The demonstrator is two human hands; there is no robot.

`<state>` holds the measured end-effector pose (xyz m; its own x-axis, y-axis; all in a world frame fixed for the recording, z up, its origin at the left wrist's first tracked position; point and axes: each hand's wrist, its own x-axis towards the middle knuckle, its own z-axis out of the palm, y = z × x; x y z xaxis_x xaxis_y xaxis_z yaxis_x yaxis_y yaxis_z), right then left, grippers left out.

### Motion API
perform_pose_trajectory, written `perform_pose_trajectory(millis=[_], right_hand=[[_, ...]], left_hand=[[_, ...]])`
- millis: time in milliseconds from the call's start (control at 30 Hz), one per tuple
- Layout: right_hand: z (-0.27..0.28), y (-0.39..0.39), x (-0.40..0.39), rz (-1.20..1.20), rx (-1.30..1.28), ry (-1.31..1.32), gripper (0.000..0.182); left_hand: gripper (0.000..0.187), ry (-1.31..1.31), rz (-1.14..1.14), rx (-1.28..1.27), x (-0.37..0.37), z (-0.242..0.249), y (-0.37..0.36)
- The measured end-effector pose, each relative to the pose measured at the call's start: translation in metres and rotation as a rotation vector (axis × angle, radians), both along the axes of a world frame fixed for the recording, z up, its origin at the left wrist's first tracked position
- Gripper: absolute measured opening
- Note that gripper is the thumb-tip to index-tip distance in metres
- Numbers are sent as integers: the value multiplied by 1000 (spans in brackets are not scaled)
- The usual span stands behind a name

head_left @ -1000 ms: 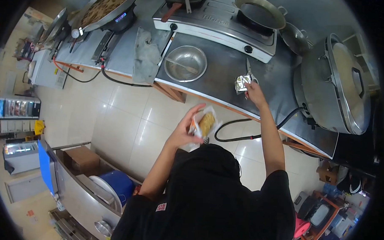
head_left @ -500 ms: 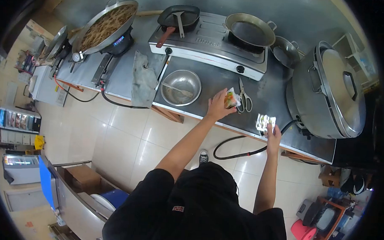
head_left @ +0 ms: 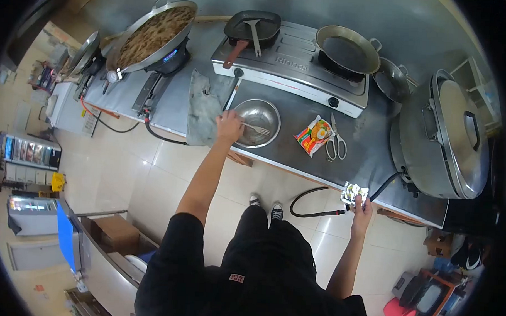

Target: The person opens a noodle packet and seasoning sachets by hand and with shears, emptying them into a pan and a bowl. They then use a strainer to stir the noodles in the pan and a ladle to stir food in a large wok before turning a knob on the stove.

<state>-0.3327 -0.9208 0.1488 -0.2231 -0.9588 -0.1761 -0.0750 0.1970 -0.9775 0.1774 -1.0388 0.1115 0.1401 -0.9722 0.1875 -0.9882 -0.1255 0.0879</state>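
My left hand is at the left rim of a metal bowl, its fingers closed on the handle end of a fork. The fork's tines lie over the inside of the bowl. In my right hand, a shiny silver foil sachet is pinched between thumb and fingers, just off the counter's front edge. A colourful instant noodle packet lies on the counter between the bowl and a pair of scissors, which rests with its blades pointing away from me.
Behind the bowl stands a two-burner gas stove with a square pan and a round pan. A large lidded pot is at the right. A grey cloth hangs over the edge, left of the bowl. A hose loops below.
My left hand has let go of the noodle packet, which now lies beside the scissors, and has moved left to the fork in the bowl. My right hand still holds the sachet, slightly lower.
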Motion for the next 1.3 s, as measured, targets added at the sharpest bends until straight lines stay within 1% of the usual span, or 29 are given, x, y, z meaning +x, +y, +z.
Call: perform_pose_trajectory(millis=[33,67,100,133,167,233,333,400,433,533,600,667,733,767,800,833,867,900,933,967,1067,1100,1167,1200,1233,1300], right_hand=[[2,-3,8,21,3,30,24],[5,-5,18,38,12,60,24],[18,-7,33,33,-22,146,24],[28,-7,40,62,76,77,27],[33,-7,53,35,40,80,26],[38,-8,69,15,-13,78,25],[39,-6,77,9,29,94,26],[40,-4,84,-8,34,101,26],[46,-2,89,-6,45,48,24],[47,1,96,-35,40,-53,26],[32,2,92,-72,70,-95,26],[19,-3,89,-91,80,-137,26],[5,-15,92,-94,39,-200,25],[3,-21,88,-67,106,-125,25],[-2,-28,88,-34,89,-136,25],[-6,-35,88,-5,109,-87,25],[-9,-44,85,26,128,-38,25],[-27,-53,81,26,148,9,27],[-24,-62,88,10,127,-38,30],[-26,-71,89,43,128,-21,31],[-41,-100,87,136,137,-24,30],[-45,-108,86,164,140,-34,30],[-39,-124,89,215,150,13,29],[-33,-128,93,242,154,35,28],[-26,-131,96,279,135,-52,23],[-9,-135,101,435,52,18,20]], left_hand=[[18,13,-7,-103,7,-5,0],[17,122,6,-104,13,-10,-3],[15,235,21,-97,18,-20,-4],[14,353,39,-87,18,-23,-1],[12,310,18,-116,18,-25,1],[10,227,-21,-194,11,-7,4],[11,282,29,-274,8,11,10],[10,443,103,-194,8,21,18],[10,521,138,-152,6,24,22],[12,1286,53,-46,-18,10,35],[15,1690,204,189,-67,33,56],[18,1875,187,316,-113,4,70],[18,1964,285,435,-151,-7,76],[18,1945,324,411,-160,-14,72],[18,1925,362,387,-168,-22,67],[18,1905,401,362,-174,-30,62],[20,1890,396,323,-178,-37,55],[21,1876,396,283,-179,-41,48],[23,1860,401,245,-180,-46,43],[27,1855,447,273,-180,-51,38],[51,1504,389,42,-191,-59,37],[70,1443,383,96,-186,-96,39],[70,1025,241,-98,-198,-56,58],[70,810,169,-188,-203,-26,62],[68,851,61,-258,-207,-1,56],[65,933,-157,-379,-215,39,44]])
